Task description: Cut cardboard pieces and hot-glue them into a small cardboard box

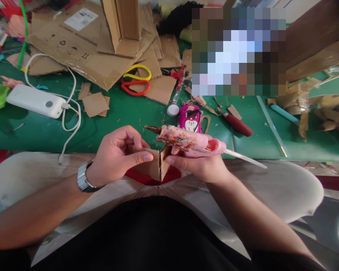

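My left hand (117, 156), with a metal watch (85, 176) at its wrist, pinches a small cardboard piece (150, 168) between thumb and fingers. Its edge meets another cardboard panel (165, 161) at an angle, like an open corner. My right hand (207, 167) is closed around a pink hot glue gun (190, 141), whose stained nozzle points left above the cardboard. The right thumb also presses on the right panel. A clear glue stick (245, 158) sticks out of the gun's back. Parts of the right fingers are hidden behind the gun.
On the green table (101, 131) lie a white power bank (35, 101) with a cable, cardboard scraps (94, 104), scissors (135, 81), a magenta device (190, 117) and a red-handled tool (238, 124). Large cardboard sheets (79, 41) are piled behind. A blurred patch covers the upper right.
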`<state>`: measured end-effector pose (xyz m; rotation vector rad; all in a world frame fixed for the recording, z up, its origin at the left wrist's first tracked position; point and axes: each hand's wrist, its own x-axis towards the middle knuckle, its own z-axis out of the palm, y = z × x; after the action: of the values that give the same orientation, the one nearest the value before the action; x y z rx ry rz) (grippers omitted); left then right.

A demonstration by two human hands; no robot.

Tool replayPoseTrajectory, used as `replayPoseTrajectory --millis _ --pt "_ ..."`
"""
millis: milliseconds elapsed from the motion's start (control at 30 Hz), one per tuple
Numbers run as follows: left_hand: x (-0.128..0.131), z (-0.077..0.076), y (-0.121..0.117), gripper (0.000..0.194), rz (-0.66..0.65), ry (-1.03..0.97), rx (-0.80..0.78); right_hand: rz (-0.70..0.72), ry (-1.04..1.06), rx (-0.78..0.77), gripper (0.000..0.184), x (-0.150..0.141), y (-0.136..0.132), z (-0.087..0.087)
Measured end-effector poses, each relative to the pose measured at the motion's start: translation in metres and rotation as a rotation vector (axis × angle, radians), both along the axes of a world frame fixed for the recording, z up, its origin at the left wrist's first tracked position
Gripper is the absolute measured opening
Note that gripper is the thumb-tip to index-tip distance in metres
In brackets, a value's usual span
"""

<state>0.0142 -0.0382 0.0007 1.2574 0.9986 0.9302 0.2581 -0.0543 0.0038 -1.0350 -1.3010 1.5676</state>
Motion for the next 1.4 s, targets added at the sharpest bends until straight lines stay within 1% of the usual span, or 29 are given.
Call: replayPoseTrajectory --millis 100,333,533,667,933,1067,1233,1400 --pt "0.0002 -0.0006 -0.0008 0.039 -0.011 0.030 0.018 0.016 0.002 0.015 0.028 -0.0007 0.0005 -0.0008" --pt "0.0010 -0.0034 -0.0036 0.031 -0.009 0.080 0.046 0.005 0.058 -0.063 0.028 -0.0021 -0.0011 -0.0017" --pt "0.0029 -0.0023 -0.0031 0.033 0.008 0.122 0.061 -0.022 0.019 -0.080 0.032 -0.0023 -0.0017 -0.0022" --pt "0.0023 -0.0035 -0.0031 0.032 0.008 0.138 0.086 -0.007 0.026 -0.087 0.035 -0.0034 -0.0005 -0.0041" --pt "0.0019 -0.0055 -0.0043 0.031 -0.014 0.137 0.085 -0.014 0.051 -0.108 0.031 -0.0044 0.0007 -0.0066" --pt "0.0014 -0.0051 -0.0035 0.030 -0.001 0.175 0.118 -0.020 0.017 -0.107 0.035 -0.0041 -0.0002 -0.0064" --pt "0.0014 -0.0058 -0.0032 0.033 0.011 0.141 0.082 -0.005 0.009 -0.100 0.038 -0.0041 -0.0002 -0.0069" --pt "0.0019 -0.0081 -0.0046 0.026 0.011 0.145 0.097 -0.028 -0.006 -0.139 0.037 -0.0056 -0.0006 -0.0058"
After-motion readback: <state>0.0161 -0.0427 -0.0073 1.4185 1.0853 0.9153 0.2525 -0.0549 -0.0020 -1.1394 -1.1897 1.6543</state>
